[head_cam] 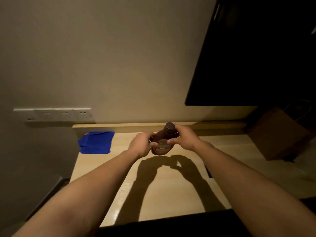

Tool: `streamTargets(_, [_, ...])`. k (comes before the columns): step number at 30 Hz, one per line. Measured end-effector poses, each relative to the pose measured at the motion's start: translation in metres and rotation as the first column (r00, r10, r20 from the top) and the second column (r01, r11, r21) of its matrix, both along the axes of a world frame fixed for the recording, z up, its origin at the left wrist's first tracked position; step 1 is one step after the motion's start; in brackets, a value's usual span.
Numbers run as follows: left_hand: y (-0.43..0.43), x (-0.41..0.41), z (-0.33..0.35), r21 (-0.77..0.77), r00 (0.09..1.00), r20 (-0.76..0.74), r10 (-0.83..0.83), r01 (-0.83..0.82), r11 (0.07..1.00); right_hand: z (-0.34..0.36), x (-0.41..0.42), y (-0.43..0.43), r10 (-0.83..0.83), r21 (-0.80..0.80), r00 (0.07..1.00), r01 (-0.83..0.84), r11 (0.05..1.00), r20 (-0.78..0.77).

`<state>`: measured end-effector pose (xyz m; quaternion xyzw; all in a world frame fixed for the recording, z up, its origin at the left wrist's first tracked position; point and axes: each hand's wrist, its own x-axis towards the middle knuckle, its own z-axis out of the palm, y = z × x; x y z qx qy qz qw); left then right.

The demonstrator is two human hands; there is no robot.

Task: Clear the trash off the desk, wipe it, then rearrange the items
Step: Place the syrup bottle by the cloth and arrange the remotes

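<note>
A brown syrup bottle (pixel 162 142) with a dark cap is held upright just above the light wooden desk (pixel 164 189), near the desk's back middle. My left hand (pixel 141 145) grips its left side at label height. My right hand (pixel 183 136) wraps the right side, thumb across the label, fingers near the neck. A folded blue cloth (pixel 95 142) lies on the desk's back left corner, apart from both hands.
A brown paper bag (pixel 280 134) with handles stands at the desk's right back. A dark screen (pixel 256 53) hangs on the wall above it. A white socket strip (pixel 54 114) is on the wall at left. A small dark object (pixel 209 171) lies at the right.
</note>
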<state>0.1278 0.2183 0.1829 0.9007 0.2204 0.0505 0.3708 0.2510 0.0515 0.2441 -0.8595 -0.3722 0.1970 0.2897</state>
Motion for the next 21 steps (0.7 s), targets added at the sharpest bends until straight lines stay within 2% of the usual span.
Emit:
streamTargets(8, [0.088,-0.059,0.003,-0.037,0.986,-0.041,0.159,-0.161,0.986,-0.01,-0.033,0.113,0.145,-0.011,0.989,-0.146,0.989,-0.012])
streamTargets(21, [0.227,-0.026,-0.073,-0.128,0.962,-0.163,0.219,-0.24,0.962,-0.085,-0.003,0.262,0.158,-0.154,0.987,-0.155,0.976,0.007])
